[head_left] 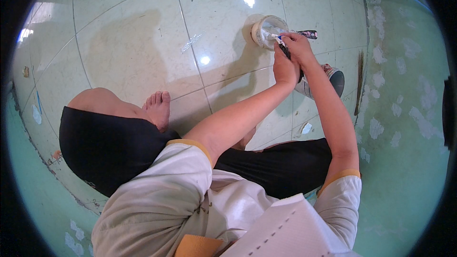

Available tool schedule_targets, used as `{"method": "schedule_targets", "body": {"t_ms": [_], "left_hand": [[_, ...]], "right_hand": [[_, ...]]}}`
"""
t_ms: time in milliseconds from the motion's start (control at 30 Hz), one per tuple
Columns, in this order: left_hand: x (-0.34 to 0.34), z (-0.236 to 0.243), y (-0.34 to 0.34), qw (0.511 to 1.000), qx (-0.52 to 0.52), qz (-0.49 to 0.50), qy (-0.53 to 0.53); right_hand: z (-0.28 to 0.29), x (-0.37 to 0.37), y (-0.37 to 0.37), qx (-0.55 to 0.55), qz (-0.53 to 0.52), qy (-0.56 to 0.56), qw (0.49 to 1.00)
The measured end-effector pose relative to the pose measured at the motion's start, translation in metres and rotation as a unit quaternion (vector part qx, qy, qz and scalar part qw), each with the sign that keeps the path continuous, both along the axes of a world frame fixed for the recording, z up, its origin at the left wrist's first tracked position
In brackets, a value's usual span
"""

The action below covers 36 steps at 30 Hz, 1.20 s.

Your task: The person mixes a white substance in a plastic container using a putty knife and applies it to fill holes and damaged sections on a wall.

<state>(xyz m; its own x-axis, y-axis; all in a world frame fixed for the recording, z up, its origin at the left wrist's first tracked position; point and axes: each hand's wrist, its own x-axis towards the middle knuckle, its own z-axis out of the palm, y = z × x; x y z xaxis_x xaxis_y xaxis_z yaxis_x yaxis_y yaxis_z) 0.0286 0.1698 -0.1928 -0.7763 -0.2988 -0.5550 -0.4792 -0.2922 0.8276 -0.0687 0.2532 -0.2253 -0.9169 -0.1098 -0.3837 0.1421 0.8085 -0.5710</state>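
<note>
The floor tiles point(143, 38) are pale green, faintly marbled, with dark grout lines. The wall point(404, 114) is mint green, blotched with white patches. The tub point(266, 29) is white, smeared inside. The tool's handle point(307, 34) is dark and speckled. The shorts point(104, 147) are black, the shirt point(162, 209) off-white with orange trim.

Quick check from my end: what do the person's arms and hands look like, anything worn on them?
Both forearms are bare, and the left hand and right hand wear no gloves. I see no watch or rings, though the hands are small in view. The short sleeves are off-white with an orange-yellow band at each cuff.
</note>
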Motion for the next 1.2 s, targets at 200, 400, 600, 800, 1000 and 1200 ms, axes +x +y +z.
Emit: {"method": "schedule_targets", "body": {"t_ms": [200, 400, 600, 800, 1000, 1200], "left_hand": [[-0.002, -0.003, -0.003, 1.000, 0.025, 0.000, -0.008], [-0.003, 0.000, -0.005, 0.998, 0.051, 0.007, -0.036], [0.002, -0.006, 0.001, 0.999, 0.007, 0.009, -0.031], [0.000, 0.002, -0.006, 0.998, 0.015, -0.025, -0.054], [0.002, 0.003, -0.004, 0.999, 0.000, -0.007, -0.045], [0.005, 0.003, -0.004, 0.999, 0.000, -0.016, -0.044]], "right_hand": [[-0.003, -0.005, 0.006, 0.041, -0.043, -0.029, 0.998], [0.027, 0.004, -0.019, 0.099, -0.014, 0.023, 0.995], [0.071, 0.000, -0.030, 0.248, 0.019, 0.197, 0.948], [0.059, -0.004, -0.001, 0.334, -0.020, 0.226, 0.915], [0.048, -0.021, 0.024, 0.092, -0.081, 0.090, 0.988], [0.061, -0.020, 0.004, 0.033, -0.009, 0.128, 0.991]]}}
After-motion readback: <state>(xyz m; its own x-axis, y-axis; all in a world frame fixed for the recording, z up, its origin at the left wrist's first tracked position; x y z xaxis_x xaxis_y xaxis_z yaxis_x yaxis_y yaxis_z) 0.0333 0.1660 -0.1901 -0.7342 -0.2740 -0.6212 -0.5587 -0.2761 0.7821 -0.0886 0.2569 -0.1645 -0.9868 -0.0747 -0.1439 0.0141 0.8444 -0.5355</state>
